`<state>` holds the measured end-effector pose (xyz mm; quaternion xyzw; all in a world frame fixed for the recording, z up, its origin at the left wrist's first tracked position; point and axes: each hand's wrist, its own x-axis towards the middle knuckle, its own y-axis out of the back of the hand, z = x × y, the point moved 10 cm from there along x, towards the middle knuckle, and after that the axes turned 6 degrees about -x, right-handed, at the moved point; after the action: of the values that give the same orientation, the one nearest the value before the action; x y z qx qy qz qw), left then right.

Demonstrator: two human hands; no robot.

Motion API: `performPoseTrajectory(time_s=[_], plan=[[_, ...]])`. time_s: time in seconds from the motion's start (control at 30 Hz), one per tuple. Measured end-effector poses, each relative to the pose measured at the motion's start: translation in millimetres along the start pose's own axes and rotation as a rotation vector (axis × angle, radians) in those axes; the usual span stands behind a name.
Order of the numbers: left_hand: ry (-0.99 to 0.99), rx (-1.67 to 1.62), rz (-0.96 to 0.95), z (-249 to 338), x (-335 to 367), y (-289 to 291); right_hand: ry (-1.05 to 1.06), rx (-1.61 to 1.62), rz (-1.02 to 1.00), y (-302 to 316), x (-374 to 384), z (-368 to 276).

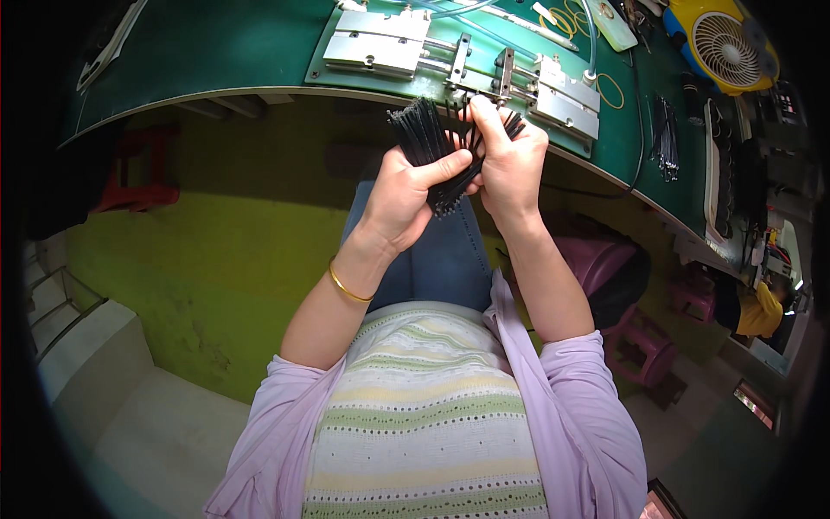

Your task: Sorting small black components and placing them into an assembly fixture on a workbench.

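A bundle of thin black wire-like strands is held over my lap, just in front of the table edge. My left hand wraps round the bundle, thumb across its front. My right hand closes on several strands on the right side, which fan apart from the thicker part. Its thumb and forefinger are pinched near the strands' upper ends; the exact grip is partly hidden. Just beyond my fingers, on the table, sits a metal fixture with a left block, a right block and two upright dark jaws between them.
Clear air tubes run behind the fixture on the green table. To the right lie a rubber band, more dark strands and a yellow-blue fan. Stools stand below right; a person in yellow is beyond.
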<state>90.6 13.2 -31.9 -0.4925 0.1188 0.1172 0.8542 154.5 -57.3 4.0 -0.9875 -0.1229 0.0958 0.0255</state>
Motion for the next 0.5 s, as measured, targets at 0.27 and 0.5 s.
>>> performPoseTrajectory(time_s=[0.27,0.5], plan=[[0.005,-0.018,-0.002,-1,-2,3,0.089,-0.120,-0.005,-5,-9,-14],[-0.022,0.023,0.005,1,-1,4,0.055,-0.114,0.030,-2,-7,-10]])
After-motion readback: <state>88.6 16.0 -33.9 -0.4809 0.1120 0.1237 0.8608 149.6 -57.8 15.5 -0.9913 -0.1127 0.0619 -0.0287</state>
